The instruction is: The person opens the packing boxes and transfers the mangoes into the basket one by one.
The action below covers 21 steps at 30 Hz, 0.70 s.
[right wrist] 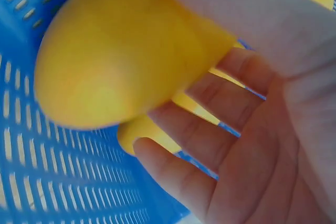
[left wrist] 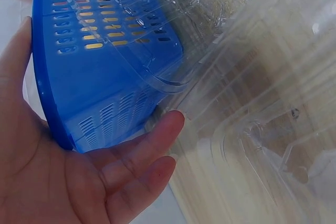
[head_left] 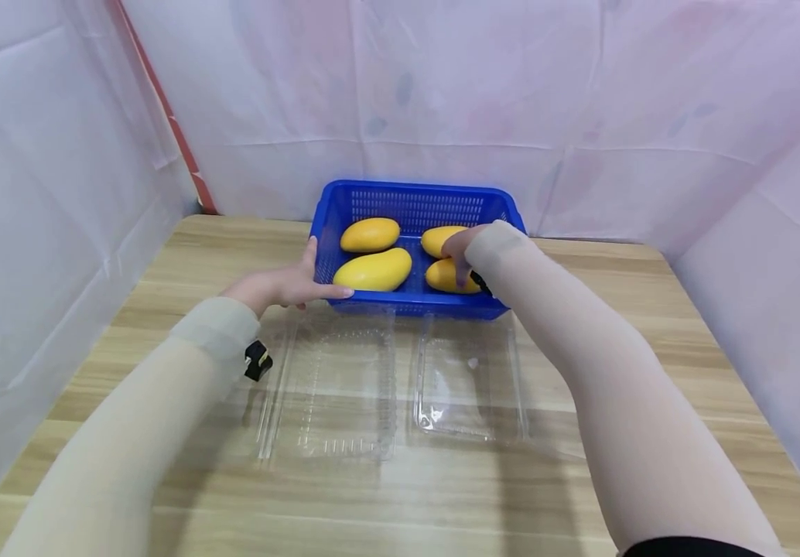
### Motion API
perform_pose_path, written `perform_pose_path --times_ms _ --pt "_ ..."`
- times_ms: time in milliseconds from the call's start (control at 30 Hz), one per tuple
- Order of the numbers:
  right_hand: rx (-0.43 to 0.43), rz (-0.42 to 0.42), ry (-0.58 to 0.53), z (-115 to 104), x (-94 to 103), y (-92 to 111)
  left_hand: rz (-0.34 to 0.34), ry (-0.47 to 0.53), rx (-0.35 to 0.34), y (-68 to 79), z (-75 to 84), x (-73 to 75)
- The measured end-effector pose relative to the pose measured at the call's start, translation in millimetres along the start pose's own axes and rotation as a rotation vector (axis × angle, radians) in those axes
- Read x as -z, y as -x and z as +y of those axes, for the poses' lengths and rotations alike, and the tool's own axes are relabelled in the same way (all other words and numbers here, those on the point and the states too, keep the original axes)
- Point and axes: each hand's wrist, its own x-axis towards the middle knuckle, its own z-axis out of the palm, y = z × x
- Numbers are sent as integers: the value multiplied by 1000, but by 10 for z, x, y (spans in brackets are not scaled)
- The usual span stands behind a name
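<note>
A blue plastic basket [head_left: 410,306] with slotted walls stands at the back of the table, with yellow mangoes inside. My right hand [head_left: 464,246] reaches into its right side and holds the front right mango [head_left: 447,275]. In the right wrist view, the thumb lies over this mango [right wrist: 105,66] and the fingers [right wrist: 184,129] spread below it. Another mango [head_left: 436,240] sits just behind. At the basket's front left corner, my left hand [head_left: 282,285] touches the rim with extended fingers. Two more mangoes, a smaller one [head_left: 370,234] and a larger one [head_left: 374,271], lie in the left half.
Two clear plastic trays, a left one [head_left: 344,387] and a right one [head_left: 466,387], sit side by side in front of the basket. The wooden table [head_left: 651,325] is enclosed by pale sheet walls [head_left: 483,85] at the back and both sides.
</note>
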Motion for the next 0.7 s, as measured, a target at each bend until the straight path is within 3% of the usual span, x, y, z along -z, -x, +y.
perform_pose_path --times_ms 300,467,700 --pt "99 57 86 39 110 42 8 -20 7 -39 -43 39" --pt "126 105 73 80 161 122 12 -33 -5 -56 -30 67" --pt "193 136 94 110 88 220 7 -46 2 -60 -27 120"
